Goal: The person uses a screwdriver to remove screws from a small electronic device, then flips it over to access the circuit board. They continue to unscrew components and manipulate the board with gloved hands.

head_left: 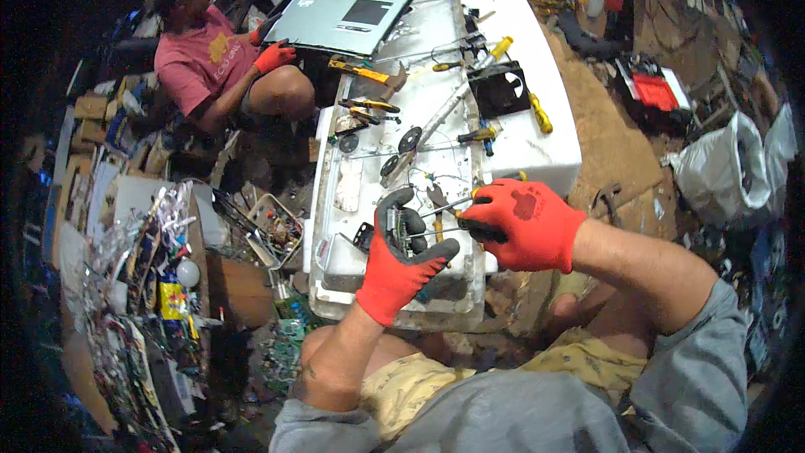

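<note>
My left hand (pixel 392 264), in a red glove with a dark palm, is closed around a small electronic part (pixel 397 228) with metal and circuit-board pieces. Its exact kind cannot be made out. My right hand (pixel 530 222), gloved the same way, grips a screwdriver (pixel 436 233); its thin shaft points left toward the part, and the fingers hide most of the handle. A second thin metal shaft shows just above it. Pliers (pixel 438 211) lie on the white worktop (pixel 356 138) between and beyond my hands.
A hammer (pixel 369 73), a yellow screwdriver (pixel 540 113) and a black bracket (pixel 501 91) lie farther along the worktop. A co-worker (pixel 210 67) in red gloves holds a flat panel (pixel 340 21) at far left. Scrap (pixel 159 302) is heaped left; a white sack (pixel 725 168) stands right.
</note>
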A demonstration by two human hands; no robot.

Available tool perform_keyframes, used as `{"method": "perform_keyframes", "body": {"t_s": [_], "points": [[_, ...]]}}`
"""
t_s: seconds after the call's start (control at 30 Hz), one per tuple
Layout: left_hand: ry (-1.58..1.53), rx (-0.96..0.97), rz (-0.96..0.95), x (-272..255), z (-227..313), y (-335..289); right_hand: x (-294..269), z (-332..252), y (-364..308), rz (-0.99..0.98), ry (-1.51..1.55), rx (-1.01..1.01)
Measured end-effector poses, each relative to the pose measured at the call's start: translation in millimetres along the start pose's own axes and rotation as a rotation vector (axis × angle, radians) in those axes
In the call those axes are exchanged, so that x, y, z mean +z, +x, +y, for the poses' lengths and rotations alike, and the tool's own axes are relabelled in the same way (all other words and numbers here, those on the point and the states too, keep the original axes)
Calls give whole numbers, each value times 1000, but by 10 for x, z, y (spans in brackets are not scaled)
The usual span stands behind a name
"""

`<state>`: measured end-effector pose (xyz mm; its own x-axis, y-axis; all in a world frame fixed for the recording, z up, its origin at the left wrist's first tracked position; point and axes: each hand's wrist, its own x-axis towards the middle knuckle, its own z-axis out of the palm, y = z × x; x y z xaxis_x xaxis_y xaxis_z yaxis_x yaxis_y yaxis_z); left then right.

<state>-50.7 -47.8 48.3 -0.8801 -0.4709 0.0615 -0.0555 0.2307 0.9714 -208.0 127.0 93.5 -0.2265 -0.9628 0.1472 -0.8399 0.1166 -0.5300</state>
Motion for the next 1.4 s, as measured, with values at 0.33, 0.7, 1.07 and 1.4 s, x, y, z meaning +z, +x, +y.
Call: {"method": "perform_keyframes", "body": {"t_s": [0.33,0.7,1.07,1.4], "points": [[-5,-82,-121,155,169,-29,17,-19,-34,-31,33,115],[-13,-108,-117,192,80,-48,197,-101,-8,169,-64,79],[-247,-203,-131,80,126,-36,113,-150,-17,114,4,95],[-196,13,-213,137,121,-24,275,-159,60,-23,664,245]]}}
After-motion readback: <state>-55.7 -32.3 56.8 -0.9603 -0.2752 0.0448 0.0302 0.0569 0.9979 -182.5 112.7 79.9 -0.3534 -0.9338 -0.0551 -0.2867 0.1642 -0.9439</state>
